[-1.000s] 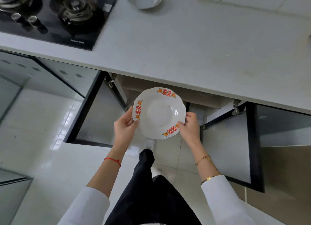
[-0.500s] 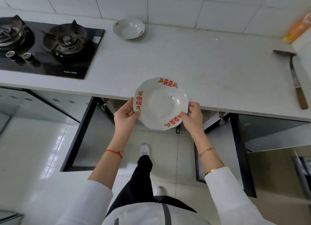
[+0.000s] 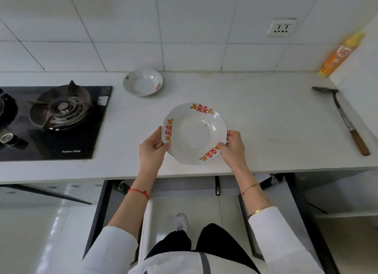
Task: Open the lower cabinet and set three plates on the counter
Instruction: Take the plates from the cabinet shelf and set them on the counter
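Observation:
A white plate with red and orange rim marks (image 3: pixel 194 133) is over the front part of the white counter (image 3: pixel 266 120). My left hand (image 3: pixel 152 148) grips its left rim and my right hand (image 3: pixel 232 147) grips its right rim. I cannot tell whether the plate touches the counter. A second white plate (image 3: pixel 142 81) lies on the counter near the wall. Below the counter edge both lower cabinet doors (image 3: pixel 96 218) stand open; the cabinet's inside is hidden.
A black gas hob (image 3: pixel 55 120) fills the counter's left part. A spatula with a wooden handle (image 3: pixel 345 120) lies at the right, and an orange and yellow bottle (image 3: pixel 339 55) leans in the back right corner. My legs and a shoe are on the floor tiles below.
Both hands have lifted the plate from in front of the open cabinet up and forward over the counter. The view has tilted up to the counter and the wall.

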The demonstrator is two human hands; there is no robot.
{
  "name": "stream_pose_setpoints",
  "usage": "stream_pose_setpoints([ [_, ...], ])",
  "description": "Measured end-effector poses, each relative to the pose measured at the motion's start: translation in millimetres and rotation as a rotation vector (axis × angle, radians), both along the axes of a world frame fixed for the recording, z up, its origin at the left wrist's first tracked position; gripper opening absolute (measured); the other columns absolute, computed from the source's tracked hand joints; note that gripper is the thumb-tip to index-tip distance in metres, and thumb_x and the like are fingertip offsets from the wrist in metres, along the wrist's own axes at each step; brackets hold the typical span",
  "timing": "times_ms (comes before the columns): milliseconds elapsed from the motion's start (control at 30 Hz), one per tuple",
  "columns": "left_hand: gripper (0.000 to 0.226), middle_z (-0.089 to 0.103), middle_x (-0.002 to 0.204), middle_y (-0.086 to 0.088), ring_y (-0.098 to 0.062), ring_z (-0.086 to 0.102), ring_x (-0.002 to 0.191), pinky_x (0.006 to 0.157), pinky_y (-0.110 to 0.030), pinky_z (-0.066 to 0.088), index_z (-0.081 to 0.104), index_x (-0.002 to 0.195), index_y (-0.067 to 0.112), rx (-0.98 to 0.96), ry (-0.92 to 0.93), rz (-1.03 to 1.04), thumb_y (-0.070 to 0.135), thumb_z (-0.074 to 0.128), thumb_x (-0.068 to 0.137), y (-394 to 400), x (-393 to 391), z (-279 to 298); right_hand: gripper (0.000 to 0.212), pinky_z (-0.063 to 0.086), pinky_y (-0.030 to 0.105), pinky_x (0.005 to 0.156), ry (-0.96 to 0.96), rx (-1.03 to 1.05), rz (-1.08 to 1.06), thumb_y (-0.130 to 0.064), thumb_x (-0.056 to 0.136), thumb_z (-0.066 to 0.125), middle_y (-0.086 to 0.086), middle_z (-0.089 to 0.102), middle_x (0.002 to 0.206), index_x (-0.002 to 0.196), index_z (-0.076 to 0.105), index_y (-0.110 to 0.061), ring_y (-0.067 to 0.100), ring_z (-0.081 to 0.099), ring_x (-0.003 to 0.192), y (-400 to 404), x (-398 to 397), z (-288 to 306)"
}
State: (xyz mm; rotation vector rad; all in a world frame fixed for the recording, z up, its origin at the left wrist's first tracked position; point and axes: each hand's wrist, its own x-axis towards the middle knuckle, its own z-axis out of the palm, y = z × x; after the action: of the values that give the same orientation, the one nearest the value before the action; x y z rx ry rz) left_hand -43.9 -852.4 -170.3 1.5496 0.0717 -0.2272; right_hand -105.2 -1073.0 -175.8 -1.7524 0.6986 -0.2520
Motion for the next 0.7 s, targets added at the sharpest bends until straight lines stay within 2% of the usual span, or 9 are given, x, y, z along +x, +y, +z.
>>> stream_pose_setpoints([
  [200, 0.06, 0.067, 0.123, 0.001, -0.004, 0.066, 0.109, 0.094, -0.025, 0.053, 0.056, 0.134, 0.008, -0.014, 0.005, -0.018, -0.016, 0.062, 0.079, -15, 44, -1, 0.037, 0.05, 0.019, 0.067, 0.019, -0.011, 0.003, 0.001, 0.08, 0.059, -0.011, 0.056, 0.095, 0.11, 0.044, -0.016, 0.007, 0.059, 0.088, -16, 44, 1],
  [500, 0.061, 0.07, 0.115, 0.007, -0.009, 0.066, 0.109, 0.1, -0.035, 0.051, 0.059, 0.131, 0.012, 0.03, 0.053, 0.03, -0.016, 0.06, 0.077, -59, 114, -10, 0.036, 0.046, 0.018, 0.064, 0.081, -0.01, 0.011, 0.0, 0.078, 0.057, -0.004, 0.058, 0.099, 0.108, 0.047, -0.016, 0.012, 0.06, 0.087, -61, 128, -12],
  [633, 0.061, 0.073, 0.106, 0.013, -0.009, 0.068, 0.105, 0.097, -0.035, 0.053, 0.063, 0.127, 0.016, 0.037, 0.057, 0.059, -0.017, 0.059, 0.075, -82, 155, -13, 0.036, 0.047, 0.019, 0.065, 0.086, -0.016, 0.058, 0.0, 0.078, 0.057, -0.001, 0.058, 0.103, 0.109, 0.046, -0.015, 0.016, 0.06, 0.091, -86, 178, -16],
  [700, 0.061, 0.073, 0.11, 0.009, -0.01, 0.068, 0.105, 0.097, -0.036, 0.053, 0.063, 0.127, 0.016, 0.05, 0.061, 0.081, -0.017, 0.058, 0.075, -94, 177, -15, 0.035, 0.046, 0.017, 0.061, 0.088, -0.022, 0.078, 0.001, 0.078, 0.056, -0.001, 0.059, 0.101, 0.106, 0.046, -0.017, 0.012, 0.06, 0.087, -97, 204, -17],
])
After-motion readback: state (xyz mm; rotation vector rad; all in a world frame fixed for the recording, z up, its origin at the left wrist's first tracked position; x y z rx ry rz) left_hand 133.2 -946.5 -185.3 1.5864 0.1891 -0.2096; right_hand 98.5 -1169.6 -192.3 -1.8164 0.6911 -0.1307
